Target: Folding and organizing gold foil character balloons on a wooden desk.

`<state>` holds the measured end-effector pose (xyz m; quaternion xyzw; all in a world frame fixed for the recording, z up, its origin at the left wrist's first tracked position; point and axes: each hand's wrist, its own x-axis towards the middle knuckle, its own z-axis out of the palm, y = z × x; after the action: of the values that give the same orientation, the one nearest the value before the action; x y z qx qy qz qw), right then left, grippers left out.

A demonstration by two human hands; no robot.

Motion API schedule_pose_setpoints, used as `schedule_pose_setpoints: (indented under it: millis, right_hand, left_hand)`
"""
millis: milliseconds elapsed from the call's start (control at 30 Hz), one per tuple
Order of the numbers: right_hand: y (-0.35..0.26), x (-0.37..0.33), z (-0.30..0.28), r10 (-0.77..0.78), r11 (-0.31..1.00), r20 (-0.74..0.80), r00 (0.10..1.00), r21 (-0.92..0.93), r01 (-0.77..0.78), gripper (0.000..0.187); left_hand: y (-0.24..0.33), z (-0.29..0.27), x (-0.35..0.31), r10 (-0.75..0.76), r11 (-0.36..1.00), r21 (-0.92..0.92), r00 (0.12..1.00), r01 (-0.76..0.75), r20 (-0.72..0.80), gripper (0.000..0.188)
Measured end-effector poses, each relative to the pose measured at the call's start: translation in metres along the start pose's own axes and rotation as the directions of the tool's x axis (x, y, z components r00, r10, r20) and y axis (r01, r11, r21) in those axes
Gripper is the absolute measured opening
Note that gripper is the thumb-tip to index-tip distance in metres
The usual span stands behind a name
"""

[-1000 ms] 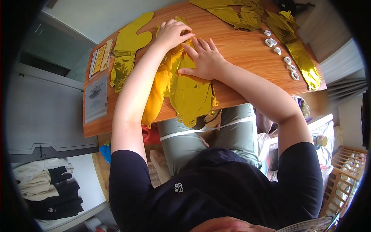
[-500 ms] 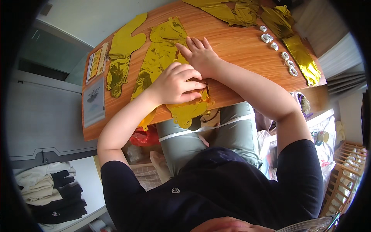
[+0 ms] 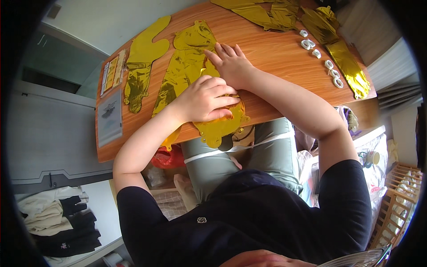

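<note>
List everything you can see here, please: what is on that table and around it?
Foil balloon under the hands: one, gold, flat on the table's middle, its near end hanging over the edge.
Second foil balloon: one, gold, flat to its left.
Crumpled foil balloons: several, gold, far right corner.
Small clips: about seven, white, in a row at the right.
Printed sheets: two, left end.
Table: one, orange-brown wood.
Folded clothes: a pile, beige and black, lower left.
Left hand: curled, pressing the balloon's near end.
Right hand: flat on the balloon.
</note>
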<state>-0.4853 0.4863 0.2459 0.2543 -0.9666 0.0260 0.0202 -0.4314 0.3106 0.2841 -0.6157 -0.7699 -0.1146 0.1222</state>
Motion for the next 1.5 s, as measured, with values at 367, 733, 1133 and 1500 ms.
schedule_pose_setpoints:
  millis: [367,733,1133,1500]
  right_hand:
    - [-0.008,-0.006,-0.009,0.023,0.999,-0.011,1.0,0.022,-0.023,0.086]
    - [-0.01,-0.007,-0.012,0.032,0.998,-0.006,0.999,0.053,-0.032,0.099]
    - [-0.008,-0.004,0.005,-0.01,0.999,-0.212,0.977,0.04,0.019,0.096]
    - [-0.007,-0.004,0.01,0.007,1.0,-0.244,0.97,0.003,-0.007,0.095]
  left_hand:
    - [-0.001,0.004,-0.004,0.039,0.998,0.043,0.999,-0.04,0.032,0.041]
    - [0.017,-0.001,-0.009,0.032,0.995,-0.093,0.995,-0.023,0.096,0.046]
    - [0.025,-0.039,-0.088,-0.529,0.845,-0.058,0.847,0.531,0.047,0.045]
    - [0.025,-0.022,-0.086,-0.548,0.811,-0.179,0.83,0.557,0.1,0.039]
